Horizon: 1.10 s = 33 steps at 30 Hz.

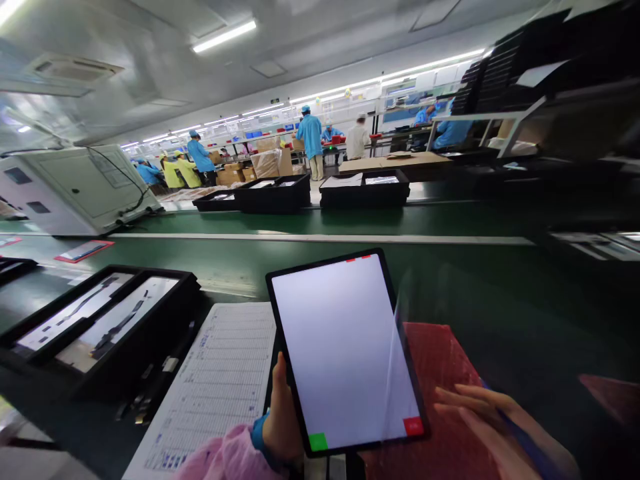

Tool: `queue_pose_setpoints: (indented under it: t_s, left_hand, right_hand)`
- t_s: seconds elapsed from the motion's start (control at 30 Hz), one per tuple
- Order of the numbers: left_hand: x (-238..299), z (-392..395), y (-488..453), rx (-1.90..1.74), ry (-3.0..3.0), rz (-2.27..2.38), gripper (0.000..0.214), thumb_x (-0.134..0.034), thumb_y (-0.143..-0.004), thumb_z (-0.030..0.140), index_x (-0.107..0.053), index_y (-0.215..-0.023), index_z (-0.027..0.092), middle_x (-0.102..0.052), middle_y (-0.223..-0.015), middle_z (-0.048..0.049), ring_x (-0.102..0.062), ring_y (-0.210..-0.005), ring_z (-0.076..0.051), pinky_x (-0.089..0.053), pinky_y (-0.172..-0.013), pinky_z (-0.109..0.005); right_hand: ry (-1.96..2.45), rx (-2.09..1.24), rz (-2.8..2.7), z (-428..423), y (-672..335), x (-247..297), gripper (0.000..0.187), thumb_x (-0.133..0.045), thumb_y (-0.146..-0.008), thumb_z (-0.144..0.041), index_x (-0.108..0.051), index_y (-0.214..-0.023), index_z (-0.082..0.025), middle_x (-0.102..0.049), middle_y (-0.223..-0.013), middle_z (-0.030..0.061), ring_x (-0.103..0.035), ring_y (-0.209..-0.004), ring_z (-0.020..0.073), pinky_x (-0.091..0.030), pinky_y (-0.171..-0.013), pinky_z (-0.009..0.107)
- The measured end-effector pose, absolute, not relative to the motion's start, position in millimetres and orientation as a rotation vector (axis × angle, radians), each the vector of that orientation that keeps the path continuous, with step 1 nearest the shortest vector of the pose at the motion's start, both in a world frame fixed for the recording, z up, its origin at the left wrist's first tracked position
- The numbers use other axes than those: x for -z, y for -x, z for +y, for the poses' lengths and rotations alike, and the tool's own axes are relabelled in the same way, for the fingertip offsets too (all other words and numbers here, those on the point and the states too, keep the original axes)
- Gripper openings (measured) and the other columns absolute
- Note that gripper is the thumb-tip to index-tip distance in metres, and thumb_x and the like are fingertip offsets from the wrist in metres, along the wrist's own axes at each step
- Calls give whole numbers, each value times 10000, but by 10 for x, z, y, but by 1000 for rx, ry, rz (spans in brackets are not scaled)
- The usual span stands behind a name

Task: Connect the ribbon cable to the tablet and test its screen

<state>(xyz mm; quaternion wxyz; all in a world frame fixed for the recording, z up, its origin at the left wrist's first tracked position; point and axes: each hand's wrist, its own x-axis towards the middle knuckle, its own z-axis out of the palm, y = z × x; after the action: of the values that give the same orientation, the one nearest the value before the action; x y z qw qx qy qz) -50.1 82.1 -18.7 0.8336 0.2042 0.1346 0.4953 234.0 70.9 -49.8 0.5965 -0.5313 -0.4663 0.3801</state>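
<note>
My left hand (283, 420), in a pink sleeve with a blue band at the wrist, grips the left edge of a tablet (345, 347). Its lit screen is white, with a green square at the bottom left, a red one at the bottom right and small red marks on top. A clear film-like strip (395, 347) shows along the tablet's right side. To the right, my right hand (500, 427) hovers over a red mat (440, 387), blurred, fingers stretched out. A slim blue pen (523, 430) appears tucked between those fingers.
A printed form (220, 373) lies left of the tablet, beside black trays (185, 283) of parts and a few cables (150, 393). More black trays (365, 195) line the green belt's far side. A white cabinet (80, 187) stands at left; co-workers (310, 137) are behind.
</note>
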Motion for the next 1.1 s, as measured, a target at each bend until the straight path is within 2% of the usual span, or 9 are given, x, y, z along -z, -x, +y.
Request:
queue_pose_setpoints:
  t_s: [0.1,0.17,0.23,0.37,0.57,0.7,0.87,1.0,1.1]
  left_hand:
    - [130,837,492,-1019,-353,387,747,-509,-809,751,-634,-1290,193,-643,-1308,-100,-570,-1243,-347,-381,-1087,-463]
    - [72,854,469,-976,-332,439,872,-498,-757,814,-580,-1346,178,-596,-1367,-138,-510,-1288,-411,-359,-1082,-560]
    - [13,870,443,-953,-328,457,950,-491,-722,851,-528,-1391,178,-557,-1410,-152,-455,-1323,-446,-338,-1078,-607]
    - [-83,881,416,-963,-326,457,929,-488,-747,828,-483,-1422,189,-552,-1419,-147,-435,-1342,-428,-328,-1089,-595]
    - [-172,851,402,-866,-299,472,980,-487,-712,856,-469,-1431,190,-581,-1377,-177,-511,-1248,-470,-408,-974,-645]
    - [-168,846,399,-899,-316,493,977,-498,-720,845,-466,-1433,178,-564,-1394,-185,-504,-1258,-464,-401,-995,-624]
    - [-124,851,407,-916,-391,477,1000,-543,-702,836,-420,-1462,198,-505,-1456,-172,-444,-1313,-476,-353,-1047,-639]
    - [-100,832,394,-983,-504,348,878,-550,-770,766,-447,-1446,214,-475,-1492,-126,-354,-1399,-425,-269,-1131,-610]
    - [-49,799,396,-971,-534,316,838,-517,-798,763,-507,-1404,184,-521,-1452,-127,-407,-1376,-394,-252,-1154,-578]
  right_hand:
    - [1264,-880,-1043,713,-2293,408,358,-793,-717,-441,-704,-992,-228,-750,-954,88,-740,-813,267,-628,-739,270]
    - [1283,-872,-946,723,-2262,336,355,-794,-709,-439,-705,-984,-234,-747,-960,79,-739,-784,253,-633,-707,266]
    - [1287,-870,-856,733,-2247,265,348,-801,-685,-422,-713,-958,-226,-745,-971,78,-734,-788,246,-633,-685,263]
    - [1289,-874,-749,745,-2271,162,350,-806,-651,-379,-713,-943,-208,-747,-947,69,-727,-793,216,-616,-689,233]
    - [1316,-851,-682,771,-2308,92,352,-799,-638,-378,-698,-936,-220,-747,-895,46,-725,-769,194,-601,-721,214]
    - [1319,-857,-664,789,-2273,20,388,-819,-584,-392,-694,-909,-219,-748,-893,42,-725,-752,185,-596,-688,175]
    - [1308,-873,-723,771,-2265,12,464,-844,-573,-398,-687,-968,-211,-751,-936,52,-731,-739,190,-597,-680,170]
    - [1292,-907,-869,746,-2315,87,463,-800,-694,-439,-653,-1068,-210,-745,-1005,71,-737,-786,194,-593,-735,188]
    - [1255,-848,-1054,710,-2318,37,397,-714,-826,-428,-614,-1152,-224,-728,-1083,79,-738,-836,198,-594,-769,212]
